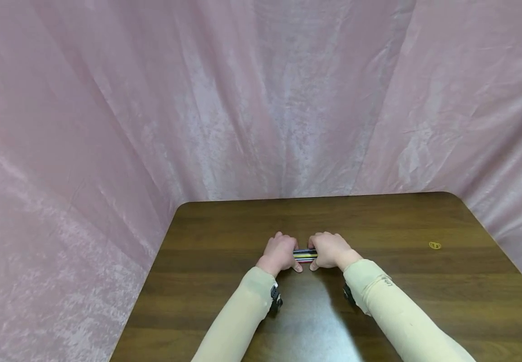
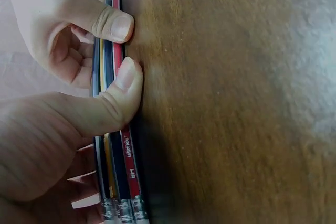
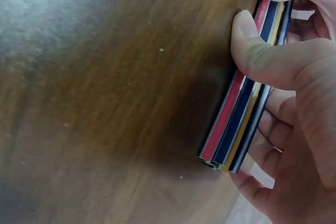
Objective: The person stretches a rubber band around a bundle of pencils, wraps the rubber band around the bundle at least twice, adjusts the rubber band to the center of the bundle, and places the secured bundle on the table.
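Note:
Both hands hold a small bundle of pencils (image 1: pixel 305 255), striped red, dark blue, yellow and black, lying side by side. My left hand (image 1: pixel 281 253) grips the left part, thumb along the near side and fingers behind. Around the right part my right hand (image 1: pixel 330 250) is curled in the same way, the two thumbs close together. In the left wrist view, silver ferrules (image 2: pixel 124 211) show at one end, and a red pencil (image 2: pixel 128 156) bears white lettering. The right wrist view shows the other, flat ends (image 3: pixel 218 165) lined up nearly even, close over the table.
A small yellow rubber band (image 1: pixel 435 245) lies in loops on the right side of the brown wooden table (image 1: pixel 225 231). Pink curtains (image 1: pixel 261 100) hang behind the table and along its sides. Dark wrist devices (image 1: pixel 275 299) sit under the sleeve cuffs.

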`<state>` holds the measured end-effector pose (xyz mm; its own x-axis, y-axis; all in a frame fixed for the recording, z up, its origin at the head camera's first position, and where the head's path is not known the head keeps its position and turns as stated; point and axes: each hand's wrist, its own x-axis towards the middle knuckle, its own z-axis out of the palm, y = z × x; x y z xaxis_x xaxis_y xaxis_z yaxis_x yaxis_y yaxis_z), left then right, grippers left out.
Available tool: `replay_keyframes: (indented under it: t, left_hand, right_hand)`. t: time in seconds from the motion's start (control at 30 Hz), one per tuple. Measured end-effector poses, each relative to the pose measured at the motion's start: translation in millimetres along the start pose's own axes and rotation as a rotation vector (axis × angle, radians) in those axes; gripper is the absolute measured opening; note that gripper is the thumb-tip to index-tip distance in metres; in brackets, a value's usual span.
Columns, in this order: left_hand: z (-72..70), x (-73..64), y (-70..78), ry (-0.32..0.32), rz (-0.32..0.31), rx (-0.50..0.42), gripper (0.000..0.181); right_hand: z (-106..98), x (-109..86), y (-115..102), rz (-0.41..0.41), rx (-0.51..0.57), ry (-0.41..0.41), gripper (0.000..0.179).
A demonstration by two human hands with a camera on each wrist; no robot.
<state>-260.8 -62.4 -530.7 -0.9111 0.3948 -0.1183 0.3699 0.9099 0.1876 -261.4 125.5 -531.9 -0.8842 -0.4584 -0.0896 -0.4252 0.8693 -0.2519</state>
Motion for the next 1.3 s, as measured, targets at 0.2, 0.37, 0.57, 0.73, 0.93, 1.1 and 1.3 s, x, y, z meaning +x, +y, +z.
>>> replay_keyframes:
  t: [0.2, 0.37, 0.57, 0.73, 0.93, 1.1, 1.3]
  left_hand:
    - [0.2, -0.7, 0.6, -0.016, 0.014, -0.019, 0.04]
    - [-0.4, 0.9, -2.4, -0.033, 0.049, -0.057, 0.036]
    - [6.3, 1.2, -10.4, -0.078, 0.078, -0.1, 0.032]
    - [8.6, -1.9, -10.7, -0.085, 0.114, -0.081, 0.032]
    - [11.9, -10.6, -8.7, -0.09, 0.124, 0.043, 0.035]
    - [12.7, -10.8, -6.6, -0.08, 0.149, 0.057, 0.035]
    - [10.0, -5.1, -5.7, -0.086, 0.13, 0.046, 0.036]
  right_hand:
    - [3, -5.2, 0, -0.013, -0.003, 0.007, 0.039]
    - [4, -11.1, 0, -0.04, 0.008, 0.042, 0.029]
    - [9, -14.0, 1, -0.071, 0.001, 0.08, 0.025]
    - [13, -17.3, -1, -0.08, -0.021, 0.086, 0.026]
    - [17, -19.9, -5, -0.112, -0.021, 0.084, 0.026]
    - [16, -19.2, -3, -0.095, -0.021, 0.073, 0.026]
    - [13, -15.4, -2, -0.084, -0.034, 0.071, 0.025]
